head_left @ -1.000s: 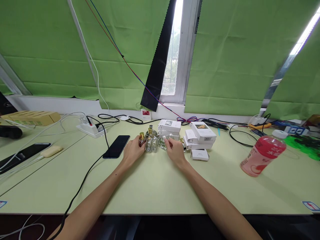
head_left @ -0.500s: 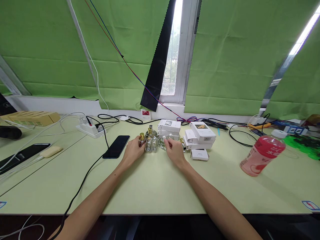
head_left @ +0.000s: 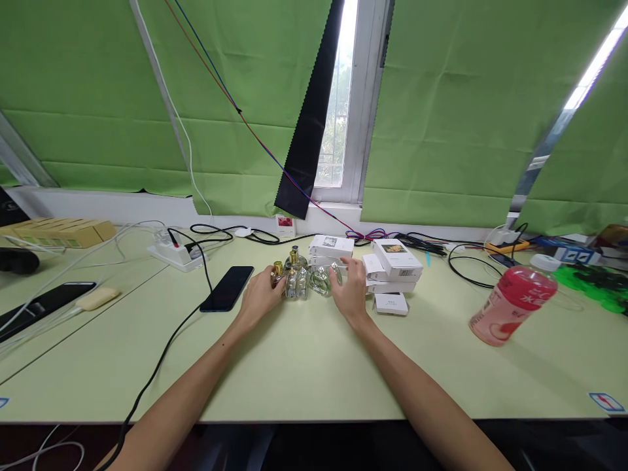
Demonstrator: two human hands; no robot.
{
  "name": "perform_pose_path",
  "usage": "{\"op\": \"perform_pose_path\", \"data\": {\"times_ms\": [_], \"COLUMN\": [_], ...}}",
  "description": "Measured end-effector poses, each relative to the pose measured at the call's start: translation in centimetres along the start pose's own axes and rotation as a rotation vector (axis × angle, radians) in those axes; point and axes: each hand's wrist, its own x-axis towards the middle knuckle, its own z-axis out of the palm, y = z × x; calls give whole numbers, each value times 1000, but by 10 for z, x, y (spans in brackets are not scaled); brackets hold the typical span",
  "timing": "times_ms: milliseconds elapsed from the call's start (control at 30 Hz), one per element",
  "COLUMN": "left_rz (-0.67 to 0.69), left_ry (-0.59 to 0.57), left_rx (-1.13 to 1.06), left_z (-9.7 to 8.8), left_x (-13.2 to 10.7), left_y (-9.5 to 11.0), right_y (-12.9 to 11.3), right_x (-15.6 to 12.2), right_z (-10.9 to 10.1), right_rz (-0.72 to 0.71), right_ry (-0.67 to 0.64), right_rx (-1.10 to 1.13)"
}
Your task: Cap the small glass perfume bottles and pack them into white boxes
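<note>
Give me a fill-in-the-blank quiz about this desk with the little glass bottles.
The phone beside the left hand is ___ in colour. The stacked boxes by the right hand are ___. The window blinds are ___. The bottle nearest the left hand has a ___ cap.
Missing words: black; white; green; gold.
</note>
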Motion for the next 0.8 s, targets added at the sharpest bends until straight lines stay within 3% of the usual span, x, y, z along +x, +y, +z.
{"op": "perform_pose_path", "data": {"times_ms": [233,400,800], "left_rz": [3,-58,-50], "left_ry": [59,59,16], "left_rx": [-117,-34,33], "left_z": [-1,-1,14], "left_x": [-6,-17,-27], "left_y": [9,25,33], "right_y": [12,21,14], "right_x": [-8,-13,-14], "right_z": [14,19,14], "right_rz": [17,49,97], "right_ry": [-190,-309,-344], "right_rx": [-15,-18,-137]}}
